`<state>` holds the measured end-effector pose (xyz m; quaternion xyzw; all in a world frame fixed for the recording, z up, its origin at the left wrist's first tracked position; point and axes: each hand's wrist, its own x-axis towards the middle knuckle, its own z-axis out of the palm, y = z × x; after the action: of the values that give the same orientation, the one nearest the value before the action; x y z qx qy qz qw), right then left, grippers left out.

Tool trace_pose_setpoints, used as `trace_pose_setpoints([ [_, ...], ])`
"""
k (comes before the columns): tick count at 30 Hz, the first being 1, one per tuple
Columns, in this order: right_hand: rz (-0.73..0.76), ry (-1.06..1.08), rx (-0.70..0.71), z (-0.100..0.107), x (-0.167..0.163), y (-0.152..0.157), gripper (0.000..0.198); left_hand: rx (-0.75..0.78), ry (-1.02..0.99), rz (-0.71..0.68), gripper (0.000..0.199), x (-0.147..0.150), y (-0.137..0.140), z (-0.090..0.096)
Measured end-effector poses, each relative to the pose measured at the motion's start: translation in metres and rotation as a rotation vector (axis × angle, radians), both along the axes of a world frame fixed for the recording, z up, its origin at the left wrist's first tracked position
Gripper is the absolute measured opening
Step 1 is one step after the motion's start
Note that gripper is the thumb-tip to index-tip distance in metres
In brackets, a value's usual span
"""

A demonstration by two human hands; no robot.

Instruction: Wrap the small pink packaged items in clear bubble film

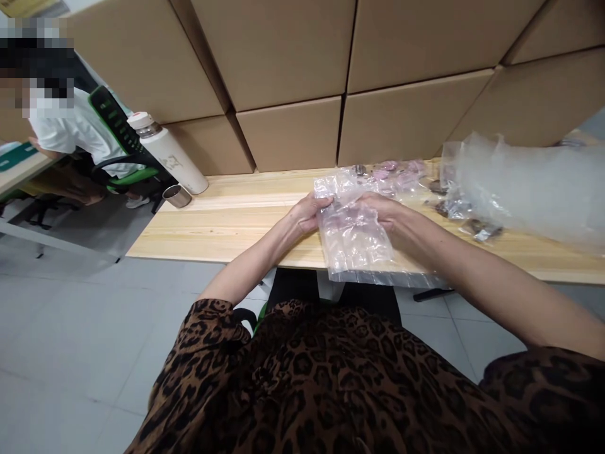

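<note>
A clear plastic bubble bag [355, 243] hangs between my hands over the front edge of the wooden table [227, 221]. My left hand [309, 211] grips its left side, thumb on top. On the bag's right side my right hand [378, 208] is closed, its fingertips partly hidden by the plastic. Just beyond the hands lie small clear packets with pink contents [394, 173]. Dark items in clear wrappers [481, 229] rest to the right of my right hand.
A large pile of translucent bags [534, 183] covers the table's right end. Cardboard boxes [288, 132] are stacked along the back. A white bottle [172, 154] and a metal cup [177, 196] stand at the left end. Beyond, a person in white [70, 129] sits on a green-black chair [111, 120].
</note>
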<state>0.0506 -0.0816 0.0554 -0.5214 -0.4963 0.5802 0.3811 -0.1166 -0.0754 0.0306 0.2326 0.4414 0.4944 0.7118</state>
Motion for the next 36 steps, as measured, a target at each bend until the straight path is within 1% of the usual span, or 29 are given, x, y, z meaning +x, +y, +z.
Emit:
trace_pose_setpoints([
  [1,0.024,-0.017,-0.040,0.001,0.008,0.001,0.016,0.005,0.011,0.013,0.024,0.000,0.000,-0.001],
  [2,0.015,-0.034,-0.040,0.003,0.015,0.002,0.017,0.016,0.027,0.024,0.025,0.000,-0.001,-0.002],
  [3,-0.024,-0.048,0.012,0.006,0.021,0.002,0.016,0.029,0.046,0.040,0.026,0.000,-0.002,-0.003],
  [5,-0.121,-0.082,0.226,0.010,0.027,-0.001,0.010,0.059,0.080,0.087,0.028,0.004,-0.004,-0.003],
  [6,-0.131,-0.110,0.324,0.011,0.026,-0.004,0.007,0.066,0.095,0.118,0.029,0.007,-0.005,-0.003],
  [7,-0.096,-0.146,0.381,0.011,0.022,-0.008,0.012,0.066,0.105,0.148,0.029,0.010,-0.007,-0.003],
  [8,-0.028,-0.193,0.385,0.010,0.016,-0.013,0.022,0.064,0.110,0.168,0.028,0.014,-0.008,-0.003],
  [9,0.056,-0.243,0.355,0.008,0.009,-0.018,0.034,0.056,0.108,0.176,0.028,0.017,-0.008,-0.004],
  [11,0.185,-0.325,0.281,0.002,-0.008,-0.025,0.058,0.034,0.069,0.155,0.024,0.022,-0.010,-0.004],
  [12,0.226,-0.355,0.262,-0.002,-0.015,-0.027,0.068,0.020,0.042,0.140,0.022,0.023,-0.011,-0.003],
  [14,0.251,-0.404,0.259,-0.008,-0.025,-0.027,0.083,-0.003,-0.024,0.110,0.022,0.021,-0.014,0.001],
  [16,0.244,-0.436,0.271,-0.011,-0.029,-0.026,0.095,0.001,-0.082,0.063,0.030,0.017,-0.019,0.007],
  [18,0.246,-0.448,0.294,-0.011,-0.028,-0.023,0.101,0.018,-0.117,-0.003,0.039,0.011,-0.024,0.014],
  [21,0.251,-0.448,0.328,-0.012,-0.024,-0.020,0.097,0.010,-0.114,-0.074,0.040,0.004,-0.029,0.018],
  [24,0.199,-0.432,0.331,-0.015,-0.018,-0.018,0.089,0.000,-0.095,-0.067,0.024,0.002,-0.029,0.012],
  [26,0.152,-0.325,0.354,-0.016,-0.013,-0.016,0.079,0.017,-0.088,-0.038,0.015,0.003,-0.026,0.005],
  [28,0.140,-0.129,0.367,-0.015,-0.006,-0.016,0.067,0.036,-0.086,-0.005,0.013,0.005,-0.023,0.001],
  [29,0.147,-0.023,0.349,-0.013,-0.003,-0.016,0.060,0.041,-0.087,0.006,0.013,0.006,-0.021,0.000],
  [31,0.160,0.142,0.235,-0.008,0.003,-0.017,0.050,0.036,-0.104,0.007,0.014,0.010,-0.017,0.000],
  [33,0.155,0.229,0.073,-0.004,0.009,-0.018,0.044,0.038,-0.153,-0.018,0.013,0.015,-0.015,0.001],
  [35,0.140,0.235,-0.038,-0.003,0.014,-0.017,0.041,0.037,-0.199,-0.051,0.012,0.020,-0.014,0.002],
  [36,0.142,0.198,-0.056,-0.004,0.016,-0.016,0.040,0.031,-0.213,-0.061,0.012,0.023,-0.013,0.001],
])
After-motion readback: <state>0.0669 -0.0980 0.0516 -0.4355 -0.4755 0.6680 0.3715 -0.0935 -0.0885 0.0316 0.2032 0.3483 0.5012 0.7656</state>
